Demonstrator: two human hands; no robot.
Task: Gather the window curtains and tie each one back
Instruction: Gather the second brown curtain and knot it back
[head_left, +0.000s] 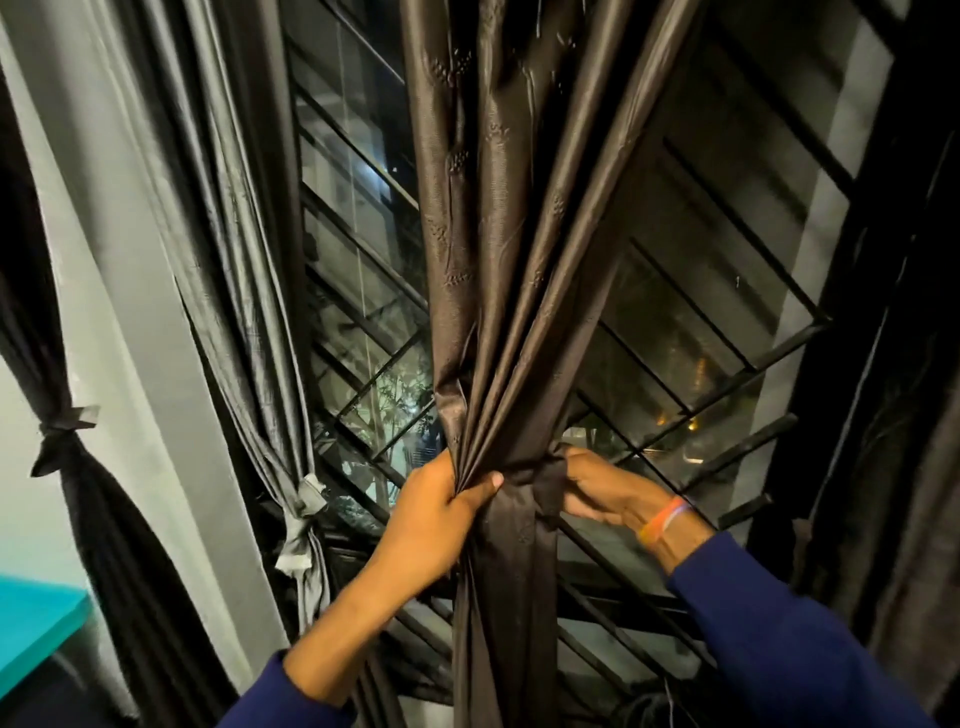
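A shiny brown curtain (498, 218) hangs down the middle of the window, bunched into folds at waist height. My left hand (441, 509) grips the gathered folds from the left, thumb across the front. My right hand (597, 493) holds a dark tie-back strip (550, 486) that wraps round the bunch on its right side. A grey curtain (228, 218) to the left is bound with a knotted grey tie (306, 501). A dark curtain (62, 332) at the far left is also knotted with a tie (70, 421).
Behind the curtains is a window with a black diagonal metal grille (717, 291) and dark glass. Another dark curtain (893, 441) hangs loose at the right edge. A grey wall strip (119, 322) separates the left curtains. A teal surface (36, 623) sits at the lower left.
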